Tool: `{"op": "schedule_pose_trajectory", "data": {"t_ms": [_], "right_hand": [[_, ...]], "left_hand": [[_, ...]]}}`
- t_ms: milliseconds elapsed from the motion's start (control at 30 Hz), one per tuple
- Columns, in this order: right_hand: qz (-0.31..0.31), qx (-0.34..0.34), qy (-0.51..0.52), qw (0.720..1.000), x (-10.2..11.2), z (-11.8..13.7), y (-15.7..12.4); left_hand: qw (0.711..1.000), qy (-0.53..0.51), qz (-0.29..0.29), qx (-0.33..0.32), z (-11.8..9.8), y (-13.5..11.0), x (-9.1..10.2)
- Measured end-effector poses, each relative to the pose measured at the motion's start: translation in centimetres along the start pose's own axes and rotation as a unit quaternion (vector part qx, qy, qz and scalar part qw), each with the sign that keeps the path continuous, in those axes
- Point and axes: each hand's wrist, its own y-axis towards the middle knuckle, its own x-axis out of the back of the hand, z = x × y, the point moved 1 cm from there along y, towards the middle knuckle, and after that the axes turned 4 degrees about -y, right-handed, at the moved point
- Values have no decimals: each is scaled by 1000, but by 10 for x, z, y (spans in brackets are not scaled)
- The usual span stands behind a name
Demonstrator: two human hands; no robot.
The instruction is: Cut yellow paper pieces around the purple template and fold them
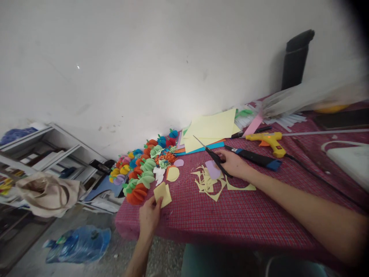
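Note:
Near the table's front left, my left hand (150,215) pinches pale yellow paper squares (163,194) between thumb and fingers. My right hand (231,164) grips the black handles of a pair of scissors (214,156), whose blades point up and left over the sheets. Below the scissors lie a purple paper piece (212,169) and a heap of yellow paper offcuts (205,182). Between the hands rest a yellow paper circle (173,174), a small purple cutout (178,163) and white cutouts (159,175).
Colourful paper pumpkins (137,193) crowd the table's left edge. Yellow sheets (213,125) lie at the back over coloured paper. On the right are a blue-black utility knife (253,157) and a yellow glue gun (266,140) with a dark cord. A shelf (54,134) stands left.

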Motion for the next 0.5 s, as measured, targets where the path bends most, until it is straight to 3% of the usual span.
{"op": "schedule_pose_trajectory", "data": {"t_ms": [100,167,333,500], "right_hand": [[-8,-16,19,1000,3,10,-3],[-1,-20,49,999,4,20,-6],[22,6,136,990,2,45,-14],[-2,-4,121,993,1,42,-11]], "left_hand": [[995,-90,-30,-16,-16,-3,11],[980,-196,20,-30,-33,1,8],[924,-353,135,-54,-93,23,-29],[843,-471,249,-80,-155,32,-67]]}}
